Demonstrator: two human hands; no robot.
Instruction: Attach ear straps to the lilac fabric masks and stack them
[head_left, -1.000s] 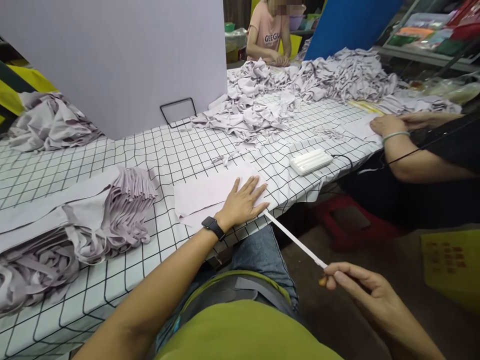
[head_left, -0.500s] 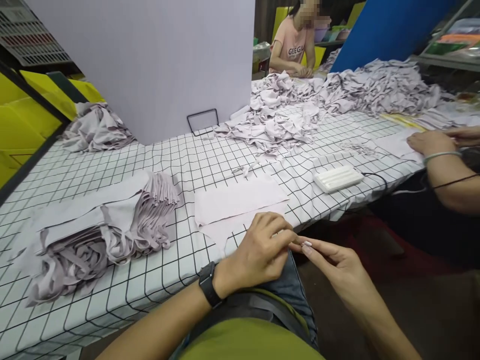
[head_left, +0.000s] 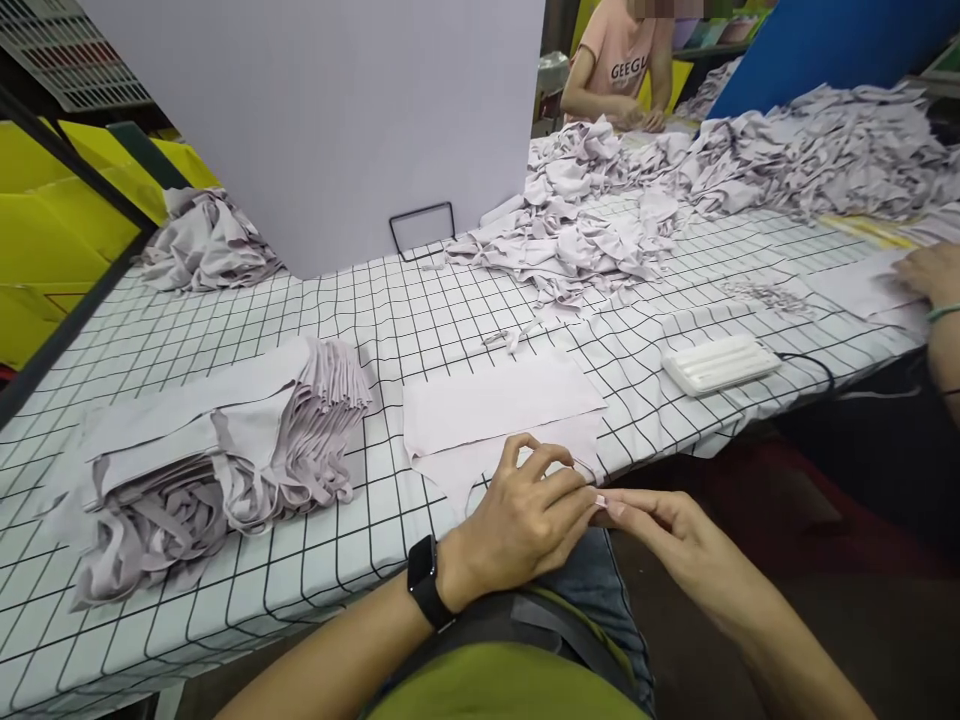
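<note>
Just off the table's front edge, my left hand [head_left: 525, 515], with a black watch on the wrist, has its fingers bent and its tips meeting those of my right hand [head_left: 667, 525]. The right thumb and forefinger are pinched on a small white piece [head_left: 602, 502]; its kind is too small to tell. What the left fingertips hold is hidden behind the hand. Beside the left hand lies a folded pale pink cloth piece [head_left: 495, 405], flat on the table, its near corner partly behind the fingers.
A neat stack of folded cloth pieces with straps [head_left: 217, 440] lies left on the checked tablecloth [head_left: 322, 310]. Loose cloth heaps [head_left: 585, 240] spread behind, near a grey upright panel [head_left: 337, 120]. A white power strip [head_left: 720, 363] sits right, near a co-worker's hand [head_left: 934, 272]. Another person [head_left: 622, 70] works behind.
The view has shifted, so the table things sit a little further right. My hands stay together at the table edge; the left fingers have lifted and spread slightly. The co-worker's hand remains over cloth.
</note>
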